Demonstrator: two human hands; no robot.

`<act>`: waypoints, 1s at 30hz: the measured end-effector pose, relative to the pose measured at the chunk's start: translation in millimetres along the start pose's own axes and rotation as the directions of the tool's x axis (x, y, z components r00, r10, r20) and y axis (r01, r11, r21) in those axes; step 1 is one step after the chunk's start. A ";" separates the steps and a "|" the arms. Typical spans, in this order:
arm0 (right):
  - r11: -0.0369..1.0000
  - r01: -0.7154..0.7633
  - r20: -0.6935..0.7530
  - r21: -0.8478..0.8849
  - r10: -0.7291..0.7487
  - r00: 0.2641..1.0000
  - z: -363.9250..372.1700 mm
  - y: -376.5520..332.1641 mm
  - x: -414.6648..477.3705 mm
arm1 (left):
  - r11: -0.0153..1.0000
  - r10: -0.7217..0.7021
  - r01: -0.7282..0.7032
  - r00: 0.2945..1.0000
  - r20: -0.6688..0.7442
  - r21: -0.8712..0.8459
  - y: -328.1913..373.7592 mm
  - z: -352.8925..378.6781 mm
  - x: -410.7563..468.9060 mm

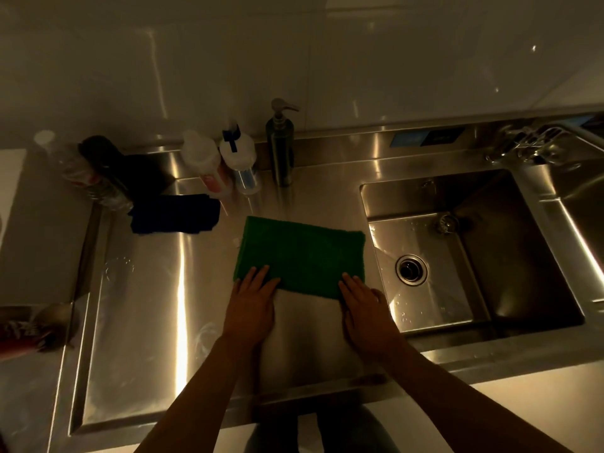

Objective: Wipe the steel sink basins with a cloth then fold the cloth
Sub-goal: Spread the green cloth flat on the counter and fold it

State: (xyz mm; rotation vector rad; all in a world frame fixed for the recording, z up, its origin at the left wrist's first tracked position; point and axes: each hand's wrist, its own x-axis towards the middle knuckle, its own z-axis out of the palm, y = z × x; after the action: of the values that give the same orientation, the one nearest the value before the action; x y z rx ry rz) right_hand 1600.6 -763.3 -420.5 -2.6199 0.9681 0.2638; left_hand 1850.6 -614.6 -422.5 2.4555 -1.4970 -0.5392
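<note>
A green cloth [302,253] lies flat as a rectangle on the steel counter [147,289], just left of the sink basin [510,256]. My left hand [251,304] rests palm down on the cloth's near left corner, fingers spread. My right hand [362,305] lies flat on the near right corner the same way. Neither hand grips the cloth; both press on its near edge. The basin is wet, with a round drain [411,269] in its floor.
A dark blue cloth [175,213] lies at the back left. Behind it stand a dark bottle [98,165], two white bottles [204,165], and a steel pump dispenser [281,148]. A tap [536,142] sits at the back right over the basin.
</note>
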 end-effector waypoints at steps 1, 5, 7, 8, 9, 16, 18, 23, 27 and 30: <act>1.000 -0.013 0.018 -0.019 0.014 1.000 4.8 -8.3 -10.9 | 1.000 -0.023 0.023 1.000 -0.010 -0.010 3.1 -0.2 -1.9; 0.998 0.000 0.051 -0.056 0.003 0.999 20.7 -37.2 -39.4 | 0.998 0.005 -0.003 1.000 0.029 -0.069 25.2 9.8 -11.6; 0.997 0.041 0.021 -0.061 -0.039 0.999 15.6 -39.0 -40.4 | 0.996 0.073 -0.067 0.993 0.089 -0.066 39.8 21.7 -23.0; 0.998 0.052 0.012 -0.043 -0.051 0.999 9.1 -36.4 -33.2 | 0.994 0.097 -0.091 0.988 0.121 -0.057 46.4 27.8 -25.6; 0.998 0.062 0.003 -0.017 -0.062 0.998 1.7 -33.9 -25.1 | 0.993 0.116 -0.112 0.982 0.152 -0.039 53.0 33.5 -29.7; 0.979 0.198 0.081 -0.037 -0.195 0.978 -41.2 -2.5 38.4 | 0.983 0.111 -0.144 0.960 0.257 0.113 69.4 50.6 -55.7; 0.971 0.223 0.134 -0.091 -0.210 0.969 -37.5 8.7 36.2 | 0.977 0.121 -0.163 0.955 0.272 0.138 63.8 49.5 -59.7; 0.990 0.119 0.128 -0.071 -0.110 0.986 -6.9 -1.6 -19.3 | 0.980 0.109 -0.152 0.952 0.285 0.132 52.0 43.5 -80.1; 0.999 -0.042 0.155 -0.029 0.046 0.987 23.5 -49.3 -72.1 | 0.997 0.004 -0.023 0.971 0.241 0.077 45.2 40.8 -118.0; 0.999 -0.051 0.191 0.003 0.050 0.980 32.7 -73.1 -89.1 | 0.999 -0.048 0.049 0.977 0.209 0.000 48.5 38.3 -139.9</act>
State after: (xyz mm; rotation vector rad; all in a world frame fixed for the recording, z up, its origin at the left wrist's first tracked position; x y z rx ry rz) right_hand 1579.9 -646.1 -407.6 -2.5098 0.9679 0.5129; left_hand 1737.3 -512.4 -412.2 2.5032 -1.5096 -0.8332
